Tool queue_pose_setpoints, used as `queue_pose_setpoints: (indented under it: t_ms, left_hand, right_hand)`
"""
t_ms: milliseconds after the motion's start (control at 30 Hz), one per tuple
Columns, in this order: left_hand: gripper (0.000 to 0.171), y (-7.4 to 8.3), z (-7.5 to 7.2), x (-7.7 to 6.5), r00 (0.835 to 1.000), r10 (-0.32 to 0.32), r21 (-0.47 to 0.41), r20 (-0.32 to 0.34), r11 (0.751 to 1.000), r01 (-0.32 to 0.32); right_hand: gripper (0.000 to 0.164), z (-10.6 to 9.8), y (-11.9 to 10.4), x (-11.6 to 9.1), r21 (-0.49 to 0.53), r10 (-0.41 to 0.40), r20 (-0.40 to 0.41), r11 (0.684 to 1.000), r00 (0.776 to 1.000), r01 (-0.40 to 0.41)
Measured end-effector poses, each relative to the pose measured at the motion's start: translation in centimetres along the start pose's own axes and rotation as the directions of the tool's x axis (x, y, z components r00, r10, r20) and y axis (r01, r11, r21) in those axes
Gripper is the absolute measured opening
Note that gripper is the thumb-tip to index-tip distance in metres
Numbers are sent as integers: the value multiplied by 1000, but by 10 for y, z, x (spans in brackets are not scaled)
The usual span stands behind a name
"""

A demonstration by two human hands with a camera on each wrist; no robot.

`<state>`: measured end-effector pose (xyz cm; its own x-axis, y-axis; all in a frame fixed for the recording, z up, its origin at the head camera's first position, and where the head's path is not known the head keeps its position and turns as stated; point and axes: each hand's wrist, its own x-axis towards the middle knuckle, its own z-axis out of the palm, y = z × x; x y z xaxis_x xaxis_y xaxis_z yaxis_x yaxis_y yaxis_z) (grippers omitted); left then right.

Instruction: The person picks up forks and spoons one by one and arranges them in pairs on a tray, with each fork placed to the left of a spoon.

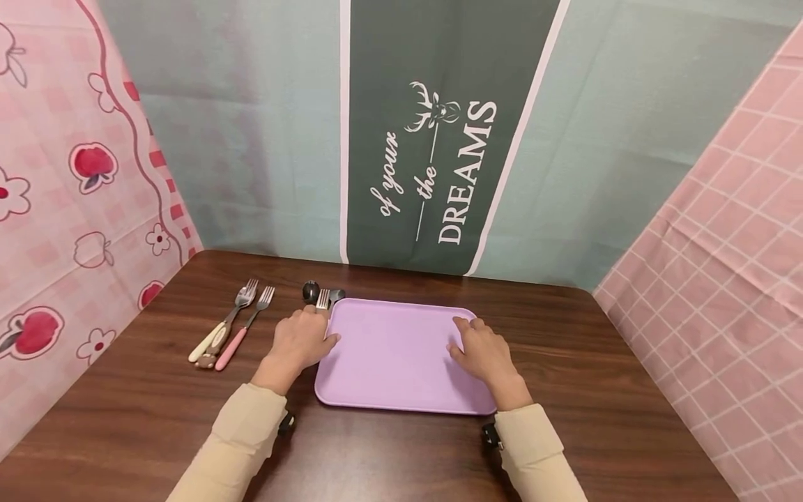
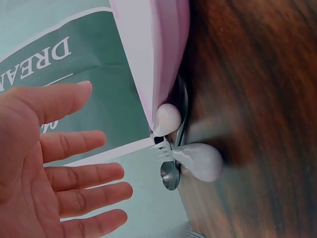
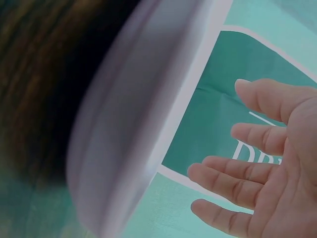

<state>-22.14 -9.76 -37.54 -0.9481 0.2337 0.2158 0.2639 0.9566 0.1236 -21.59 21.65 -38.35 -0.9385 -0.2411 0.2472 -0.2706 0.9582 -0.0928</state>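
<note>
A: Layout, head view?
B: Tray point(image 1: 401, 362) lower center of frame, on table point(image 1: 389, 453). Left hand point(image 1: 301, 341) at its left edge, right hand point(image 1: 486, 352) at its right.
A: Cutlery?
B: Three utensils point(image 1: 221, 338) left of left hand. Fork point(image 1: 323, 300) by tray's upper-left corner, between left spoon point(image 1: 310, 291) and right spoon point(image 1: 337, 295).
A: Perimeter?
B: Backdrop point(image 1: 414, 139) behind table, top of frame. Left cloth point(image 1: 94, 209) and right cloth point(image 1: 709, 279) flank it.

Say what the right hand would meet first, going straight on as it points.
The right hand would probably meet the purple tray first, at its far rim, though the hand's height is unclear.
</note>
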Motion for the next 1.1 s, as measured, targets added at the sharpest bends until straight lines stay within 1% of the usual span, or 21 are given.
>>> queue_pose_setpoints:
  t_ms: [167, 367, 567, 733, 833, 900, 1000, 1100]
  left_hand:
    - [36, -5, 1, -2, 1000, 2, -18, -17, 1000, -2]
    - [37, -13, 2, -4, 1000, -25, -60, -18, 998, 24]
    - [43, -18, 5, -5, 999, -37, -89, 19, 995, 39]
    - [42, -20, 7, -6, 999, -39, -80, 11, 996, 40]
    - [39, -22, 8, -6, 999, -33, -76, 6, 997, 34]
    - [35, -23, 8, -6, 999, -31, -77, 17, 997, 32]
    - [24, -25, 7, -6, 999, -29, -82, 45, 996, 33]
    - [13, -28, 6, -7, 996, -31, -89, 84, 995, 38]
  right_hand:
    - [49, 2, -1, 0, 13, 18, 26, 1000, 999, -19]
    - [46, 0, 5, -4, 49, 56, 57, 997, 997, -59]
    - [41, -3, 17, -11, 69, 96, 54, 993, 994, -100]
    - [36, -3, 21, -17, 56, 82, 36, 995, 996, -84]
    - [36, -3, 22, -19, 55, 62, 33, 996, 998, -64]
    - [36, -4, 23, -20, 65, 55, 46, 996, 997, -58]
    - [36, -6, 26, -22, 80, 65, 87, 994, 994, -72]
    - [36, -9, 30, -24, 91, 81, 146, 991, 986, -94]
